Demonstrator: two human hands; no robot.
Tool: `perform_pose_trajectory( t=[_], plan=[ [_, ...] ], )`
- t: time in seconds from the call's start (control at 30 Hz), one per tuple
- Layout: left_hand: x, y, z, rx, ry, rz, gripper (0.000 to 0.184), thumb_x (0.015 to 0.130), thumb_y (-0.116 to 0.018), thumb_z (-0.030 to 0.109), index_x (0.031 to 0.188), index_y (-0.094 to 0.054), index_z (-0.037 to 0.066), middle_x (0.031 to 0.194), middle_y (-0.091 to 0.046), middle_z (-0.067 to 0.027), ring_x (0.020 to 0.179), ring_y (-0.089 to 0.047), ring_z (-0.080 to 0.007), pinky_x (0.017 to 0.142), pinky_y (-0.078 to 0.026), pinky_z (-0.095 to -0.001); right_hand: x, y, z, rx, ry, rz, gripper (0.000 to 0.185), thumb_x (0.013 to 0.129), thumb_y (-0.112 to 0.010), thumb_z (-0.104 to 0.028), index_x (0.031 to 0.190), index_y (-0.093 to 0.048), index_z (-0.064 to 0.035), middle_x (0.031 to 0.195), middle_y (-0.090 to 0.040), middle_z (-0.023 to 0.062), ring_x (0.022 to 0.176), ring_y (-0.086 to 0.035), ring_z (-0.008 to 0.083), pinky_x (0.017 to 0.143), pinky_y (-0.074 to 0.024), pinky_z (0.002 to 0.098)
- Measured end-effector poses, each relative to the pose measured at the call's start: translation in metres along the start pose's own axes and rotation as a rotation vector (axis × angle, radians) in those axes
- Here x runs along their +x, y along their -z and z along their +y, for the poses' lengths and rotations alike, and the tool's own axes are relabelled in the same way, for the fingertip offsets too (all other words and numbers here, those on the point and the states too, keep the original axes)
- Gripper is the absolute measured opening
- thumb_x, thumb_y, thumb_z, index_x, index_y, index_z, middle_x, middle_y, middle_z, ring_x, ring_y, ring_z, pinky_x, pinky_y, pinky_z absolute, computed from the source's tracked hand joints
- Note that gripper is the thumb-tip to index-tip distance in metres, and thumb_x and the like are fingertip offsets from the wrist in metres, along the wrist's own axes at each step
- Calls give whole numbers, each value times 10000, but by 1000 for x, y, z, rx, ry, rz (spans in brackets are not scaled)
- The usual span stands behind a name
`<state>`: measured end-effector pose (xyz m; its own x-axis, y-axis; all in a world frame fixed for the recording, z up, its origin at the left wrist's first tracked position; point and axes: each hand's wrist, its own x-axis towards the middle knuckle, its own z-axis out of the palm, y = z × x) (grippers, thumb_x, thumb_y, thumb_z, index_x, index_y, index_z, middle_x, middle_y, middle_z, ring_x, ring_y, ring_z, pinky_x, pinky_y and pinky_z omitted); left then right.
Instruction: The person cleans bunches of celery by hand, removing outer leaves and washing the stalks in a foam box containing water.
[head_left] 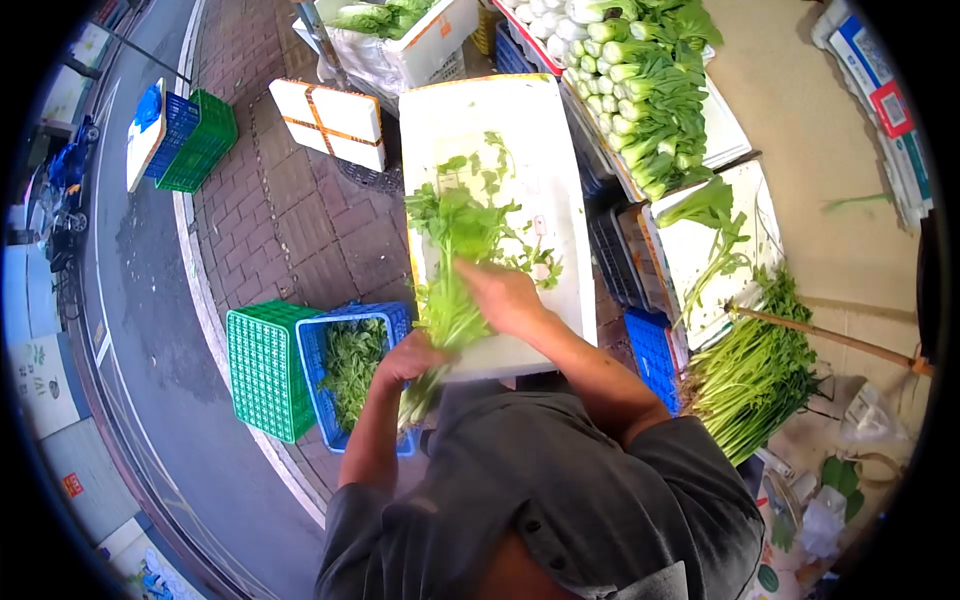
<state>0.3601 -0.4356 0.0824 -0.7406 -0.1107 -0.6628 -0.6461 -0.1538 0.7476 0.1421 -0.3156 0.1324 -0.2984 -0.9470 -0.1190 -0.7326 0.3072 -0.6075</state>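
A bunch of leafy green stalks (pixel 455 310) lies slantwise over the near left part of a white foam board (pixel 555 200), its leaves pointing away and its root ends toward my body. My left hand (pixel 412 358) is closed round the lower stalks. Higher up, my right hand (pixel 500 298) is against the stalks below the leaves; its fingertips are partly hidden and blurred. Loose leafy sprigs (pixel 495 165) are scattered on the board beyond and to the right of the bunch.
At the left stand a blue crate (pixel 403 320) with greens inside and a green crate (pixel 270 370). White-stemmed greens (pixel 640 90) are stacked at the upper right. Long-stalked greens (pixel 760 370) lie at the right. A taped foam lid (pixel 330 125) leans beyond the board.
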Motion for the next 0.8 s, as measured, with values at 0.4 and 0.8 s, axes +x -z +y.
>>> perform_pose_trajectory(
  t=[0.4, 0.8],
  plan=[
    [-7, -4, 24, -18, 4, -5, 238, 771, -760, 224, 896, -733, 24, 767, -714, -66, 698, -650, -166, 683, -528, -325, 11, -15, 11, 760, -366, 41, 475, 963, -646, -240, 1401, -575, -70, 1068, -730, 201, 794, -691, 276, 754, -539, 396],
    [-14, -13, 27, -143, -89, 52, 217, 778, -761, 188, 910, -720, 21, 755, -700, -57, 683, -642, -160, 660, -520, -325, 14, -15, -1, 855, -326, 205, 185, 928, -698, -164, 956, -670, 16, 860, -694, 120, 768, -628, 194, 700, -485, 340]
  ],
)
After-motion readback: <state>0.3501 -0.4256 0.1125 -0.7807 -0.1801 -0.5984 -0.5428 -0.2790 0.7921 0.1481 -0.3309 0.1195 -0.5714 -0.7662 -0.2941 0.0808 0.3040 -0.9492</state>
